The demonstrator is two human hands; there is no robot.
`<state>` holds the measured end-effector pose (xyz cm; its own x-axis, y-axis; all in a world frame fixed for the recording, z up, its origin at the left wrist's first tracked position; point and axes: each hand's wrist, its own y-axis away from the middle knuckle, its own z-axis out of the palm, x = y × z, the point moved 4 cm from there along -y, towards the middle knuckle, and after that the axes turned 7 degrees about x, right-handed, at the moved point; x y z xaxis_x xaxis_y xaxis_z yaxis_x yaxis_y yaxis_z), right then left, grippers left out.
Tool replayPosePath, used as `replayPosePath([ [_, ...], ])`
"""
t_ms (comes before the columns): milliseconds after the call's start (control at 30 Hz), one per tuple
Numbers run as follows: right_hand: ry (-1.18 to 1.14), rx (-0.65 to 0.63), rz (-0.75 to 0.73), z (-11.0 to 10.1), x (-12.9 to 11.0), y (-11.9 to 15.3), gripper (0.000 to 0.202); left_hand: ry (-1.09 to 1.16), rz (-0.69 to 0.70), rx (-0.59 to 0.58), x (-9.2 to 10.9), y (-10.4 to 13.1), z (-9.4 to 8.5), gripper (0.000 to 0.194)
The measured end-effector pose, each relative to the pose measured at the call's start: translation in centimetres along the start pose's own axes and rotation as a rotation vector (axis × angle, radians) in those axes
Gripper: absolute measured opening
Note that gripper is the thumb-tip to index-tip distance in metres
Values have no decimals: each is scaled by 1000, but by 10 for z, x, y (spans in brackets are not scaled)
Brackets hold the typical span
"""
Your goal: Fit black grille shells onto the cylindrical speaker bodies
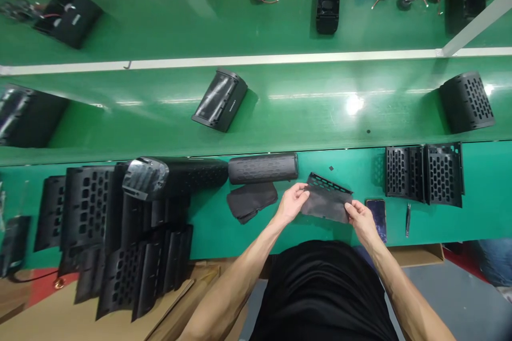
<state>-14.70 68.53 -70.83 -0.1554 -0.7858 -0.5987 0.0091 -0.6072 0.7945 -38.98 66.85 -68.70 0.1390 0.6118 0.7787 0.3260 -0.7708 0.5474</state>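
Between my two hands is a thin black mesh sheet, lying over a black perforated speaker grille whose slotted far edge shows beyond it. My left hand pinches the sheet's left corner, and my right hand pinches the right end. Whether the fingers also grip the grille beneath, I cannot tell. Left of my left hand lies a stack of black mesh sheets, with a rounded black grille just behind it. A phone rests beside my right hand.
Black grilles are piled at the left, a large black casing on top. Two grilles and tweezers lie at the right. On the green belt behind sit black speaker boxes. A white rail runs beyond.
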Motion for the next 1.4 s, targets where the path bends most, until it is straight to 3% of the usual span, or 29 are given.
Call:
replayPosePath([
  [133,-29,23,-24,-13,-14,14,55,-164,78,96,8,3,-2,26],
  [300,31,59,-180,-27,-41,37,41,-344,169,164,12,8,1,19],
  [433,219,-51,-243,12,-40,28,34,-399,163,134,4,13,5,19],
  [533,351,-122,-271,54,-26,10,31,-420,147,136,0,16,4,20],
  [600,389,-147,-275,68,-17,1,34,-427,127,154,-2,18,1,23],
  [667,442,-113,-296,62,-13,-5,43,-426,98,190,-3,18,-1,27],
  [833,637,220,-393,1,-31,-28,54,-405,-2,259,-1,13,1,28],
  [900,699,276,-412,-11,-36,-41,54,-405,-34,260,1,9,5,28],
  [1133,709,193,-416,2,-35,-63,28,-356,-83,258,2,-9,8,31],
  [1267,622,115,-433,-3,-43,-56,33,-243,-86,274,0,-10,-1,20],
  [1400,493,12,-368,-9,-53,-39,43,-51,-77,198,6,7,-3,33],
])
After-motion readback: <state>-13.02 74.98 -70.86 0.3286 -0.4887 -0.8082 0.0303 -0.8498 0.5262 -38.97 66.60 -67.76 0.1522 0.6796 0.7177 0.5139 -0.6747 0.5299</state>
